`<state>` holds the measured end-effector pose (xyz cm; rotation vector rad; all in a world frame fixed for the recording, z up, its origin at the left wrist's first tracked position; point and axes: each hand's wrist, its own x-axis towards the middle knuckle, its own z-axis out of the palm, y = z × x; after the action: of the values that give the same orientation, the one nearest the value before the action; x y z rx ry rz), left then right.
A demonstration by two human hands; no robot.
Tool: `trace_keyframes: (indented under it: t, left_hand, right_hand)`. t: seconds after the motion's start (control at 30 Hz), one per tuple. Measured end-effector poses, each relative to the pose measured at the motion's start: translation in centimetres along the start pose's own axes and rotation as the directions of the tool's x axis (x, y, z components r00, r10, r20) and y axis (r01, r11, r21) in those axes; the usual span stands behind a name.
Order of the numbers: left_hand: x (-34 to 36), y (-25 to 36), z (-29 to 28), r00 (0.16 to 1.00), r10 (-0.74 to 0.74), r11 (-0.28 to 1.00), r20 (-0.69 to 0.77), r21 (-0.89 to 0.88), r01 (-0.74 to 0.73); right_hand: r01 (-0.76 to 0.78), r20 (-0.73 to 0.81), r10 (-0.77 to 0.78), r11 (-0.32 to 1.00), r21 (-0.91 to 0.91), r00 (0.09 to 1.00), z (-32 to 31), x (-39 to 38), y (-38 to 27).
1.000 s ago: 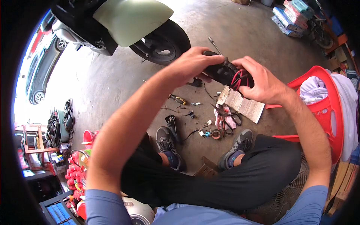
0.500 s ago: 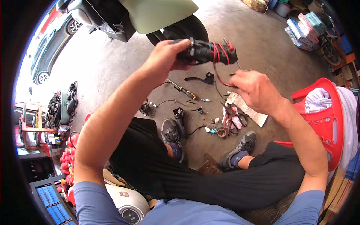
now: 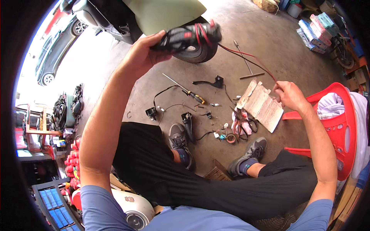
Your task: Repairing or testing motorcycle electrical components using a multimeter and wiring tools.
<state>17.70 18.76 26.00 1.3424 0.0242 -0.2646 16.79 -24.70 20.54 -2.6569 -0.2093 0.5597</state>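
Note:
My left hand (image 3: 144, 52) is raised in front of the scooter and wrapped around a black handheld device (image 3: 177, 39). Turns of red wire are wound about the device's far end; motion blur hides its exact kind. From that end, a red and a black lead (image 3: 246, 58) stretch across to the right. Those leads end at the closed fingers of my right hand (image 3: 289, 94), over the cardboard's right edge. On the floor below lie a yellow-and-black screwdriver (image 3: 194, 96), a black brake lever (image 3: 212, 81) and a black handlebar grip (image 3: 187, 123) with a wire.
A pale green scooter (image 3: 165, 15) stands ahead. A T-handle wrench (image 3: 246, 65), torn cardboard (image 3: 262, 106), scissors (image 3: 244, 127) and a tape roll (image 3: 231, 138) lie before my feet. To the right is a red plastic chair (image 3: 348, 129) with white cloth (image 3: 331, 104).
My left hand has moved up and left with the device. My right hand has drawn away to the right, and more of the leads is unwound between them. The T-handle wrench is now uncovered.

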Motion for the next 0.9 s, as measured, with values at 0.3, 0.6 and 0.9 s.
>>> trace_keyframes:
  t: [0.3, 0.6, 0.9]
  left_hand:
    - [0.5, -0.9, -0.1, 0.958, 0.161, 0.707, -0.236, 0.705, 0.055]
    - [-2.3, 2.8, -4.0, 0.996, -0.036, 0.979, 0.085, 0.203, 0.018]
    - [-1.1, 1.7, -3.8, 0.970, 0.065, 0.694, -0.235, 0.709, 0.126]
  right_hand:
    - [-0.006, -0.360, 0.032, 0.997, 0.073, 0.932, -1.6, 1.4, 7.9]
    - [-0.281, -0.300, 0.288, 0.957, 0.069, 0.909, -3.0, -0.3, 13.3]
    - [-0.169, -0.389, 0.014, 0.915, -0.367, 0.921, -2.9, -0.2, 12.1]
